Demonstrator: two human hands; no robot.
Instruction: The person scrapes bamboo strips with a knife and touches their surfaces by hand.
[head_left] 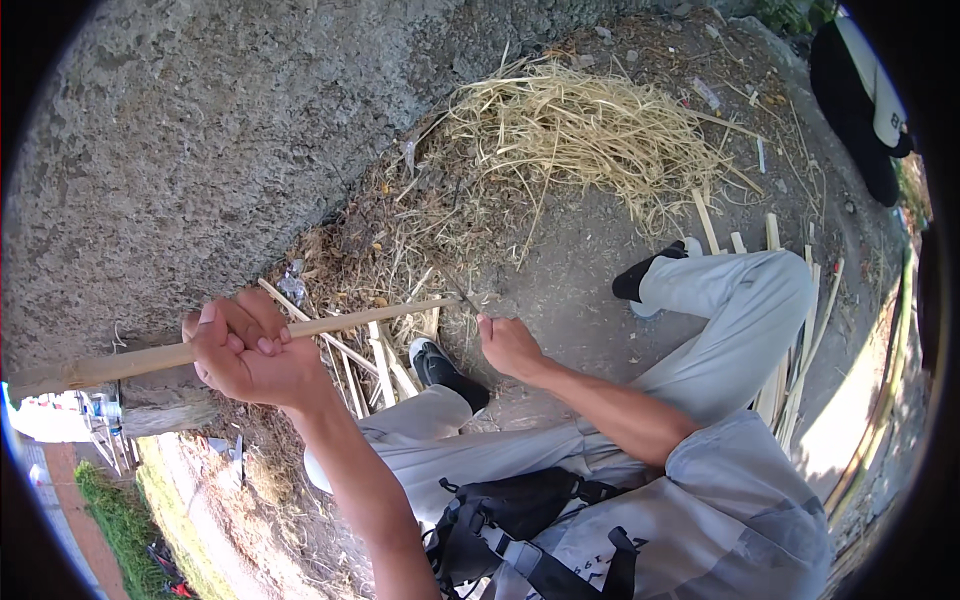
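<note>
A long, pale bamboo strip (370, 316) runs from the left edge toward the middle, thicker at its left end. My left hand (245, 352) is closed round it, with the fingers curled toward the palm. At the strip's thin right end, a knife (461, 291) with a thin dark blade lies across it, touching or very near the wood. My right hand (510, 347) grips the knife low down, and its handle is mostly hidden in the fist.
Beyond my hands lies a heap of curly bamboo shavings (590, 130) beside a rough stone wall (230, 120). Split strips (382, 358) lie by my left shoe (435, 365), and more (800, 350) lie right of my bent leg. Another person's leg (850, 100) shows at far right.
</note>
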